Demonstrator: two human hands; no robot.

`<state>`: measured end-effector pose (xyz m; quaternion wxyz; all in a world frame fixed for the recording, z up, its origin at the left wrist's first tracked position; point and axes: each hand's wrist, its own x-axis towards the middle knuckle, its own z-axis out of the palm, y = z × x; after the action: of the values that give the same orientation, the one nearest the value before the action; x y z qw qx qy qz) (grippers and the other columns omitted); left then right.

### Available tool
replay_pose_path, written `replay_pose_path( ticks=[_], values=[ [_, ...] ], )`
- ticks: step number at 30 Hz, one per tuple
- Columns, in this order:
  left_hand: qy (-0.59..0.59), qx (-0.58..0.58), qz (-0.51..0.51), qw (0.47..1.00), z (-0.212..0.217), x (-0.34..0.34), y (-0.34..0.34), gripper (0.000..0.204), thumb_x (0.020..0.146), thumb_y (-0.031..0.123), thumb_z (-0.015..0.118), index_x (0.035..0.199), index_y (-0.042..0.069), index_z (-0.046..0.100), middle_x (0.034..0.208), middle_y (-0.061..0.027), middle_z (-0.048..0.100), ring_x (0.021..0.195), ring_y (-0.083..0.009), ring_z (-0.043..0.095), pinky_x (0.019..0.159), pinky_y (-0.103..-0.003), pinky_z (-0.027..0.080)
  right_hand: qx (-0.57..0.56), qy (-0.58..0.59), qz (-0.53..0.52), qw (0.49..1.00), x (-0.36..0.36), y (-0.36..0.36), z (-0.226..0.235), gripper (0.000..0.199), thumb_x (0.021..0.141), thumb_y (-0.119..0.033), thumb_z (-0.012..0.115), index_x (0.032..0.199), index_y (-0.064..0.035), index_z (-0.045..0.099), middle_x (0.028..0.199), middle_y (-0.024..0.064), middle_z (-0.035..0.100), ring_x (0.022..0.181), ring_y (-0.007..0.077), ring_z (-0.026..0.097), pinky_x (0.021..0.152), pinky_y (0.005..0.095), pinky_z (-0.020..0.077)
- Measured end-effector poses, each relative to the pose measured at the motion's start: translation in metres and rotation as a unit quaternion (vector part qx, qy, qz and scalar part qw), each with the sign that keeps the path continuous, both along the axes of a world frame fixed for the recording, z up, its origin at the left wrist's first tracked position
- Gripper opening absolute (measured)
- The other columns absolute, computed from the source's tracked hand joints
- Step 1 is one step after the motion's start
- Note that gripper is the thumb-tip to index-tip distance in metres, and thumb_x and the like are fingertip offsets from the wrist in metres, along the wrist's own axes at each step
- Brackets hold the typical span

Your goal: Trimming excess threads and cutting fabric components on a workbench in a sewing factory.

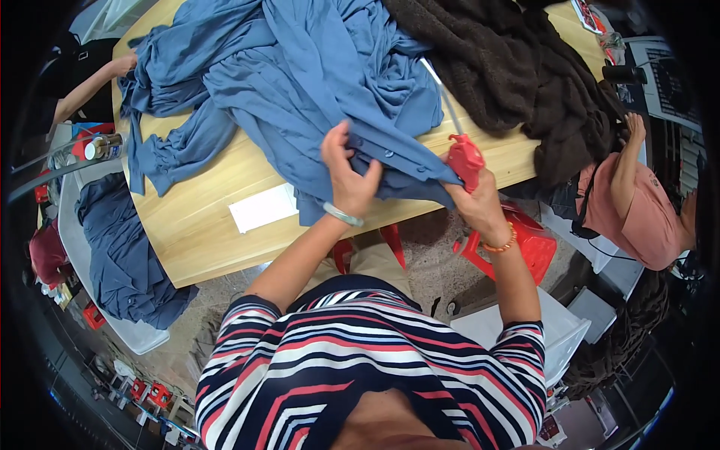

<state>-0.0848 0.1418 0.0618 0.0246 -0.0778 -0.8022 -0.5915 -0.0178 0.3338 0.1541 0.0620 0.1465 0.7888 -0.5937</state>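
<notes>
A blue buttoned garment (300, 90) lies in folds across the wooden table (195, 240). Its button strip (390, 155) runs between my hands. My left hand (351, 171) rests on the cloth beside the buttons, fingers apart. In my right hand (480, 201) is a red-handled tool (466, 161) with a long thin metal shaft pointing away from me; its exact kind I cannot make out. The strip's end meets my right fingers, and whether they pinch it is hidden. To the right of the tool, a dark brown fuzzy garment (495, 67) is heaped.
A white card (262, 208) lies near the table's front edge. At the left, dark blue garments (127, 247) fill a pale bin (146, 341). A red stool (517, 244) stands below the table. One person's arm (94, 86) reaches in at left; another person (626, 202) is at right.
</notes>
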Motion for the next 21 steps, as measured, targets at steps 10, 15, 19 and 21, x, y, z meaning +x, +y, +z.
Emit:
replay_pose_path(
  ticks=[10, 15, 19, 21],
  values=[
    [-0.321, 0.404, -0.05, 0.855, -0.019, -0.008, -0.015, 0.041, 0.081, 0.005, 0.073, 0.117, 0.001, 0.055, 0.105, -0.0033, 0.064, 0.093, -0.0116, 0.059, 0.086, -0.027, 0.047, -0.119, 0.076, 0.004, 0.99, -0.009, -0.012, 0.071, 0.03, 0.083, 0.005, 0.06, 0.112, 0.001, 0.055, 0.103, 0.006, 0.062, 0.096, 0.0137, 0.059, 0.087, 0.0283, 0.0455],
    [0.033, 0.049, -0.03, 0.998, 0.054, -0.031, -0.114, 0.033, 0.072, 0.009, 0.083, 0.092, 0.002, 0.057, 0.071, -0.0001, 0.061, 0.061, -0.004, 0.054, 0.058, -0.019, 0.044, 0.074, 0.056, 0.011, 0.996, -0.011, 0.021, 0.028, 0.023, 0.082, -0.001, 0.06, 0.105, 0.0018, 0.059, 0.098, 0.0066, 0.064, 0.093, 0.0148, 0.06, 0.085, 0.0294, 0.047],
    [0.134, -0.363, -0.175, 0.905, 0.039, -0.019, -0.132, 0.035, 0.072, 0.011, 0.076, 0.103, 0.006, 0.06, 0.079, -0.0123, 0.06, 0.066, -0.0283, 0.059, 0.059, -0.036, 0.046, 0.189, -0.049, 0.04, 0.98, 0.02, 0.012, -0.075, 0.029, 0.082, -0.015, 0.065, 0.105, -0.0003, 0.06, 0.088, 0.0162, 0.066, 0.084, 0.025, 0.065, 0.075, 0.0354, 0.0491],
    [0.066, -0.454, -0.233, 0.857, 0.023, 0.001, -0.134, 0.038, 0.074, 0.017, 0.072, 0.108, 0.007, 0.062, 0.083, -0.0082, 0.062, 0.075, -0.0273, 0.056, 0.069, -0.039, 0.042, 0.259, -0.122, 0.079, 0.955, 0.022, -0.012, -0.075, 0.032, 0.082, -0.024, 0.067, 0.107, -0.0054, 0.057, 0.086, 0.0252, 0.063, 0.083, 0.0427, 0.061, 0.073, 0.0468, 0.0484]
  ],
)
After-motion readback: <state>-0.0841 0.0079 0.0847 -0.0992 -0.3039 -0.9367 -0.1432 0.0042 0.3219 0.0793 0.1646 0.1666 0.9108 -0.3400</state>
